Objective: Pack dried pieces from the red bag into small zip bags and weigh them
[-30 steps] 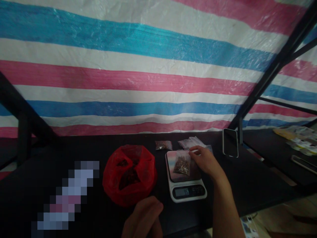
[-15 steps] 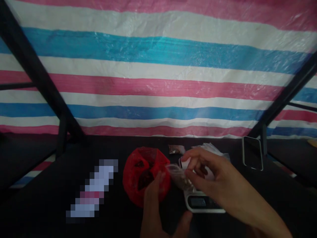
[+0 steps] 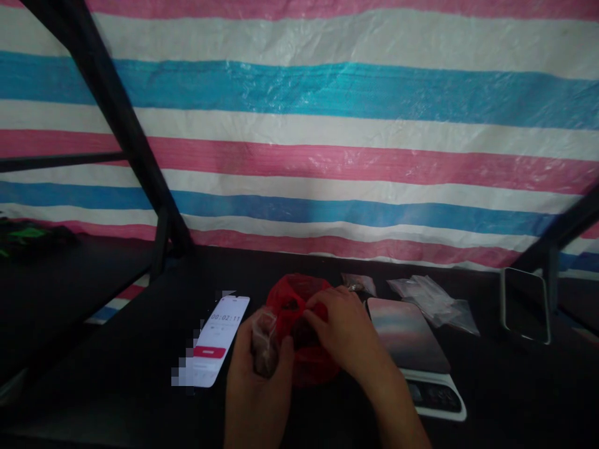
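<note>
My left hand [image 3: 257,374] is closed around a small clear zip bag [image 3: 264,343] with brownish contents, held upright at the left side of a red plastic bag [image 3: 318,368]. The red bag stands open on the black table, with dark bits showing inside. My right hand [image 3: 339,324] reaches over its mouth, fingers bent and pinched together at the opening. Whatever lies between those fingertips is hidden. Beside my right forearm sits a digital kitchen scale [image 3: 407,333] with a shiny plate and nothing on it.
A lit phone [image 3: 219,337] running a timer lies at the left. Behind the red bag is a small filled packet [image 3: 360,284]; flat clear bags [image 3: 435,299] lie behind the scale. A dark-screened phone [image 3: 525,305] rests at the right, near black frame posts [image 3: 135,143].
The small zip bag has passed from my right hand near the scale to my left hand. My right hand has moved left to the red bag's mouth. The view has shifted left.
</note>
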The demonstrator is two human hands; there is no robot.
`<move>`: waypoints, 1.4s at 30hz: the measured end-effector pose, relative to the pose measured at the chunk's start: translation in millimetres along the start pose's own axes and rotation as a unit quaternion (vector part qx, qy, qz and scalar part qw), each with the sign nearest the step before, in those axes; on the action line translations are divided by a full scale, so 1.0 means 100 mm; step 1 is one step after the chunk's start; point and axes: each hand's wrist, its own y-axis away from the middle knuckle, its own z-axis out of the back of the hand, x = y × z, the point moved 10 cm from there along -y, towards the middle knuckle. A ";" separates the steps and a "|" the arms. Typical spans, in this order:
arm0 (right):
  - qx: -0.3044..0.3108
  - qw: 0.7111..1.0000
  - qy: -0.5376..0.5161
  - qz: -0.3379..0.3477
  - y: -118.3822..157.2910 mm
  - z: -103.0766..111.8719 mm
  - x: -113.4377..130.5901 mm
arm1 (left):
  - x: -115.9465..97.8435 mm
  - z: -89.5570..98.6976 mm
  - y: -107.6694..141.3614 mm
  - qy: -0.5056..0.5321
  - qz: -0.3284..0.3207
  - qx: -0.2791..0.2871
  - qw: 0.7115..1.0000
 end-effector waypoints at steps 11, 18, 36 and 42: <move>-0.022 0.999 0.027 -0.021 -0.11 -0.31 0.02 | 0.26 -0.09 -0.12 -0.090 -0.016 0.059 0.994; -0.025 0.993 0.113 -0.037 -0.05 -0.03 -0.25 | 0.32 -0.25 -0.08 -0.051 0.017 0.100 0.994; 0.085 0.986 -0.135 -0.053 -0.02 -0.34 -0.37 | 0.33 -0.28 -0.06 0.008 0.073 0.069 0.995; 0.101 0.976 -0.183 -0.065 0.01 -0.33 -0.43 | 0.29 -0.21 -0.11 0.020 0.055 0.036 0.998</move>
